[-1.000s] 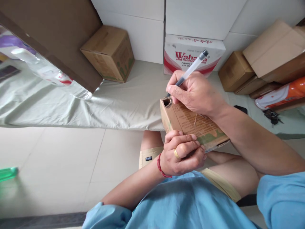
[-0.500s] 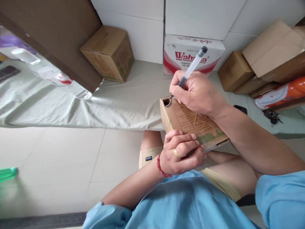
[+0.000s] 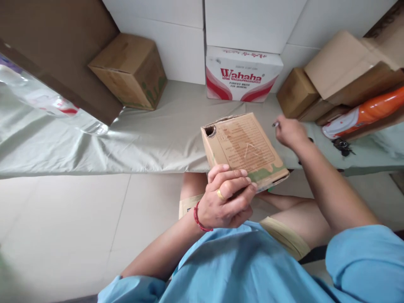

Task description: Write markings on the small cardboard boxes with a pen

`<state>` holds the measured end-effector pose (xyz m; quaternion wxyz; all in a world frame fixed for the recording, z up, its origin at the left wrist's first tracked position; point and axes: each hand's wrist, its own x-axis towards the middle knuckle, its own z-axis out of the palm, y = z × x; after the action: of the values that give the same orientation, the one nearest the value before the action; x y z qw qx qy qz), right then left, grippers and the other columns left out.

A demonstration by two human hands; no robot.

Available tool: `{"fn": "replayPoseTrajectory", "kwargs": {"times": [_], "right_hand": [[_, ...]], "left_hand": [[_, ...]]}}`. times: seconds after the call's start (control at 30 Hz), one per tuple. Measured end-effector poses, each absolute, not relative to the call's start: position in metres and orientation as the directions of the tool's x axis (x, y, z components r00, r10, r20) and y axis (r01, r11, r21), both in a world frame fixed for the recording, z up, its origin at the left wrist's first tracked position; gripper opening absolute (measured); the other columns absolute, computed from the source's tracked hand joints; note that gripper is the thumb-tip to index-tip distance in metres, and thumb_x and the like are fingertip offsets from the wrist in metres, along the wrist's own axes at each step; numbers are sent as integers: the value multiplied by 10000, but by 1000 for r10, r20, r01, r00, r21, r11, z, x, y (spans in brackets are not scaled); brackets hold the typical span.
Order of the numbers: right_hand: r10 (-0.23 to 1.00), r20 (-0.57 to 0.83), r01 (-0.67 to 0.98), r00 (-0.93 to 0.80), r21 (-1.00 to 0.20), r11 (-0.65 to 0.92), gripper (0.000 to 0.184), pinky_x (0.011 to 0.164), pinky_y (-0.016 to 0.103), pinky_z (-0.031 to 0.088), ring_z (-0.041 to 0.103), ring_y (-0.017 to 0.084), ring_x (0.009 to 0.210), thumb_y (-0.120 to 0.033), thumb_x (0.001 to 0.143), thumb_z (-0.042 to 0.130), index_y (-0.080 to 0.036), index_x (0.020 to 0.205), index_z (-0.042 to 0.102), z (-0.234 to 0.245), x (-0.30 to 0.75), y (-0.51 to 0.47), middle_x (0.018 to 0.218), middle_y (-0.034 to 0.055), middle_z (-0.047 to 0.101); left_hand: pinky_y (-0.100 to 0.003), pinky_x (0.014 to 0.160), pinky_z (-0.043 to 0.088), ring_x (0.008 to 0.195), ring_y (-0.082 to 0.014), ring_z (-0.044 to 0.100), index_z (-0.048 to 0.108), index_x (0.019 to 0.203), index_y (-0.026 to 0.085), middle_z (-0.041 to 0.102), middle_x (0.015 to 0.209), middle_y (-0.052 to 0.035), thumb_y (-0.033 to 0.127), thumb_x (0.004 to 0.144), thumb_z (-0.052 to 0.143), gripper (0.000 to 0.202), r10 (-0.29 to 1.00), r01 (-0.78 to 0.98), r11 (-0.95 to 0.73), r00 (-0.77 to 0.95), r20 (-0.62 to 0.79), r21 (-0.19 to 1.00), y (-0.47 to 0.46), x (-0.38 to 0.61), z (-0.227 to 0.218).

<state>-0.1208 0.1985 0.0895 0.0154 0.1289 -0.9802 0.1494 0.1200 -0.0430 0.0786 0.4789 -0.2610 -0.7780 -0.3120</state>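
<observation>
A small cardboard box [image 3: 249,145] with printed text, a green band and a round hole at its upper left corner leans at the table's front edge, over my lap. My left hand [image 3: 229,195], with a gold ring, grips the box's near lower edge, its fingers lying over the printed face. To the right of the box, apart from it, my right hand [image 3: 292,132] is closed around a pen [image 3: 275,124]. Only one short end of the pen shows; the fist hides the rest. Pale scratch lines mark the printed face.
A white and red Wahaha carton [image 3: 243,75] stands at the back against the wall. To the left are a cardboard box [image 3: 129,71], a big brown panel [image 3: 59,54] and a plastic bottle [image 3: 91,122]. On the right lie stacked cartons [image 3: 296,92], an orange packet [image 3: 366,113] and keys [image 3: 342,146].
My right hand has moved off the box's holed corner to the right, taking the pen with it. My left hand still holds the box. The view has shifted slightly right.
</observation>
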Motion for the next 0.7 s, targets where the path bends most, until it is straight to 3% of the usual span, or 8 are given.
{"fn": "replayPoseTrajectory", "kwargs": {"times": [0.07,0.13,0.2,0.33,0.4,0.5,0.57,0.7], "right_hand": [[-163,-116,-147,-980,-135,980,89,912,414,501,724,309,973,-139,957,674,-152,1009,746,62,-125,215,927,177,771],[-109,-203,-96,-973,-70,993,186,919,422,509,731,341,1002,-89,898,682,-135,1051,776,40,-125,222,990,208,788],[-94,-229,-87,-969,-42,995,375,949,413,514,720,345,1080,-117,929,642,-150,1286,754,25,-124,223,1161,213,795],[-58,-138,-54,-989,-28,998,676,1121,439,471,571,377,1392,-281,1029,567,-153,1680,441,12,-115,239,1546,234,633],[87,-20,88,-996,-28,996,761,1182,503,440,470,432,1490,-382,1036,579,-87,1703,361,6,-104,260,1631,287,524],[442,61,434,-895,-110,894,965,1206,566,431,433,483,1517,-546,981,681,-39,1709,299,-6,-86,302,1669,346,435],[568,-6,563,-823,-138,814,1029,1219,577,423,450,494,1511,-608,940,735,-6,1679,347,-15,-77,326,1631,378,453],[608,-95,615,-788,-133,777,916,1226,567,437,488,486,1500,-659,916,760,-33,1551,552,-24,-79,347,1572,369,512]], "left_hand": [[-431,1155,516,1054,-203,767,721,1099,229,780,1000,-28,127,806,615,328,106,709,665,-403,909,237,-44,119,77],[-445,1174,513,1070,-209,774,695,1077,229,787,1023,-33,122,805,630,300,95,717,652,-400,912,247,-44,118,75],[-459,1182,517,1087,-215,779,673,1059,237,789,1048,-34,118,817,651,271,86,724,642,-397,914,254,-44,117,74],[-494,1222,518,1160,-232,766,686,1071,237,765,1127,-49,119,853,680,249,116,728,646,-391,913,230,-45,120,70],[-512,1244,524,1286,-261,717,715,1101,243,720,1189,-63,126,869,700,260,87,701,674,-387,918,232,-46,123,67],[-587,1234,546,1443,-318,622,713,1224,311,647,1272,-65,194,897,768,352,-56,645,689,-407,912,331,-47,127,57],[-635,1230,543,1477,-345,603,661,1361,346,616,1335,-75,284,915,818,477,-113,644,656,-432,895,393,-49,127,49],[-631,1278,506,1551,-385,541,598,1508,255,565,1411,-132,340,940,841,623,-75,664,640,-448,891,387,-52,125,39]]}}
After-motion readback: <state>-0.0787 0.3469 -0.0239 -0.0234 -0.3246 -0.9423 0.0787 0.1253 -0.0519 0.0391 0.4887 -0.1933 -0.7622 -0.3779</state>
